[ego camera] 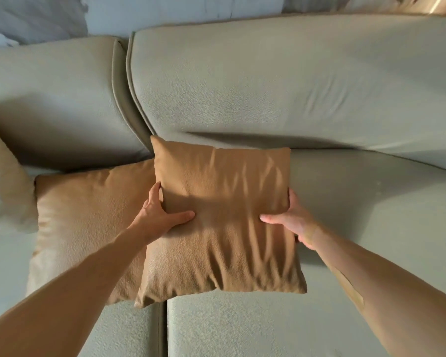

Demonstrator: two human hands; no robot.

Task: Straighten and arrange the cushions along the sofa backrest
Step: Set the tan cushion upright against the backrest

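Grey sofa backrest (268, 81) lies straight beyond both my hands; left hand (160, 215) and right hand (291, 220) clasp the tan cushion (222, 222) by its sides, equally near, its top edge at the backrest.

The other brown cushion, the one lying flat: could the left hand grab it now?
Probably yes, but not yet: the left hand is gripping the held cushion. The flat cushion lies just beside and below it, nothing covering that side.

Two plain tan cushions (224, 217) (88, 222) lie on a pale grey-green sofa (268, 86); a cream cushion (3, 181) sits left.
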